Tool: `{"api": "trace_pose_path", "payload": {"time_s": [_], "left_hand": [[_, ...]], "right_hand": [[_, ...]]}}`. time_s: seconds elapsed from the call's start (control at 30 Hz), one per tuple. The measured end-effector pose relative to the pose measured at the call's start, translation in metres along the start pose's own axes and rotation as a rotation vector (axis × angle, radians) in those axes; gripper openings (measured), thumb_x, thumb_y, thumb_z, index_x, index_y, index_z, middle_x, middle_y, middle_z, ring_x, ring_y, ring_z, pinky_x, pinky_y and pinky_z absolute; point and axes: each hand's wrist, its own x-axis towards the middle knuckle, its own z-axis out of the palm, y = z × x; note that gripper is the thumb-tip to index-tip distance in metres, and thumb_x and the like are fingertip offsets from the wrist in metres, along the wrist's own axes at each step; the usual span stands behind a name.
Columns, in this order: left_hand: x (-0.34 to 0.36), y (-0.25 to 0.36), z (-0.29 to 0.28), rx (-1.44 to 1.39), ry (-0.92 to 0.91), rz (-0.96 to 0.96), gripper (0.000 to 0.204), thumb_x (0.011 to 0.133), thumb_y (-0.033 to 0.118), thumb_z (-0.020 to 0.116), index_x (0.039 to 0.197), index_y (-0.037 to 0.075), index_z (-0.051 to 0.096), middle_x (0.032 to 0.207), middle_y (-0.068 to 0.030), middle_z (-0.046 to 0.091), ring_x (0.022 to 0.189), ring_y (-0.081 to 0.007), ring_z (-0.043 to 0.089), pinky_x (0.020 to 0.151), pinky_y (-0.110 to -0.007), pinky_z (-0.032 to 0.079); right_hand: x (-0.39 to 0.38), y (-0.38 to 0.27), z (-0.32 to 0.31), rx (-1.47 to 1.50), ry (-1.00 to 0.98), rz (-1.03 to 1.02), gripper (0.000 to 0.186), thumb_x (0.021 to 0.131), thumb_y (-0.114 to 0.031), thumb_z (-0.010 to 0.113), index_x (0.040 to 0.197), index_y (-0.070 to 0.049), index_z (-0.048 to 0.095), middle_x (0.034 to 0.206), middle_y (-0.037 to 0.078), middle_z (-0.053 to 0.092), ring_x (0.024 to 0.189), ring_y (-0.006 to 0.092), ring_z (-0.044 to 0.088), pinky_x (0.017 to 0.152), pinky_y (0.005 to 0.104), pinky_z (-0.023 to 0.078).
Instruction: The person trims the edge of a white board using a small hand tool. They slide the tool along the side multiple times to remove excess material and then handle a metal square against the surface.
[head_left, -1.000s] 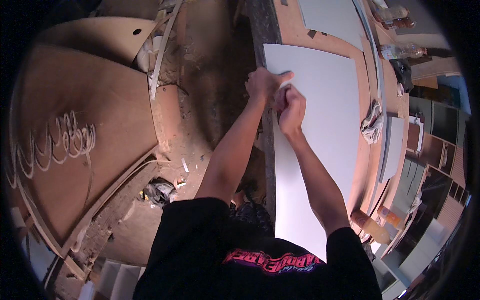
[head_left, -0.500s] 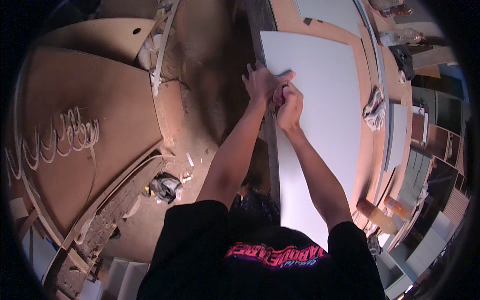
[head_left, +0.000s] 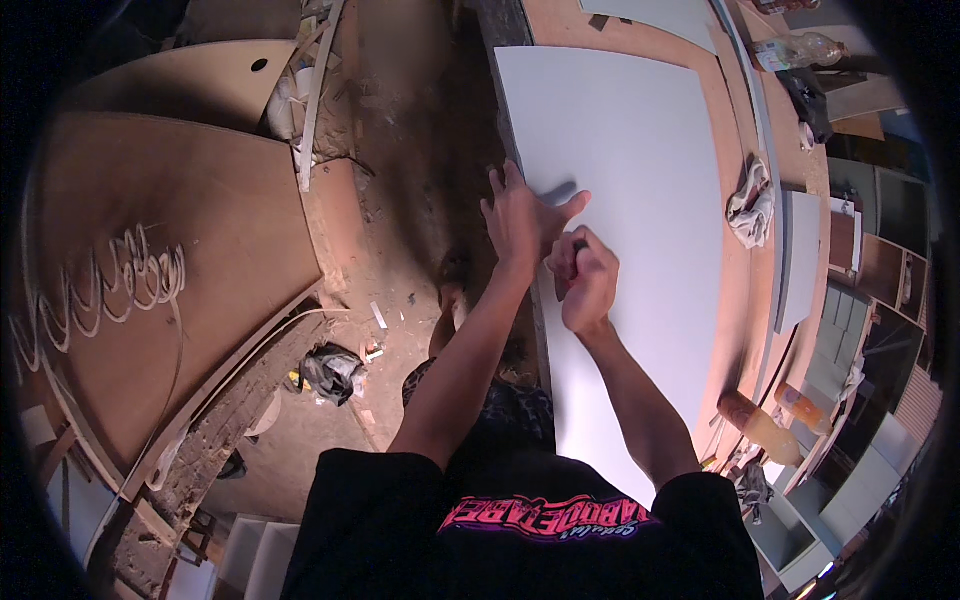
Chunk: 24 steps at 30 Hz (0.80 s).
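A long white panel (head_left: 640, 180) lies lengthwise before me. At its left edge my left hand (head_left: 520, 222) rests with its fingers spread over the side and its thumb stretched onto the white face. Just right of it and a little nearer, my right hand (head_left: 586, 282) is closed in a fist above the panel. A small dark end shows at the top of that fist; the rest of what it grips is hidden by the fingers.
Beyond the panel's right side, a crumpled cloth (head_left: 750, 203) lies on the wooden bench (head_left: 722, 300). Plastic bottles (head_left: 765, 430) lie at the near right. Left of the aisle, a coiled pale hose (head_left: 105, 280) rests on a brown board (head_left: 220, 210). A black plastic bag (head_left: 332, 373) sits on the littered floor.
My right hand has drawn slightly toward me and away from my left hand, where the two were nearly touching. My left hand stays spread at the panel's edge. The view has shifted slightly.
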Motion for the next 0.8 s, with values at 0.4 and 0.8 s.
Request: {"api": "trace_pose_path", "payload": {"time_s": [0.4,0.8], "left_hand": [[-0.027,-0.026,0.024,0.061,-0.039,-0.063,0.120,0.061,0.068,0.078,0.144,-0.010,0.038,0.144,-0.0294,0.046,0.145,-0.0395,0.031,0.118,-0.053,0.025],[-0.078,-0.041,0.032,0.068,-0.119,-0.034,0.123,0.062,0.069,0.077,0.145,-0.011,0.033,0.145,-0.0312,0.044,0.143,-0.0415,0.033,0.118,-0.056,0.024]], "right_hand": [[-0.047,0.002,-0.002,-0.056,-0.004,-0.055,0.039,0.094,-0.036,0.042,0.072,-0.004,0.042,0.062,0.001,0.039,0.056,0.0106,0.034,0.053,0.0277,0.028],[-0.091,0.017,-0.014,-0.111,0.023,0.041,0.042,0.094,-0.040,0.046,0.076,-0.001,0.048,0.061,0.000,0.040,0.053,0.0100,0.036,0.049,0.0271,0.026]]}}
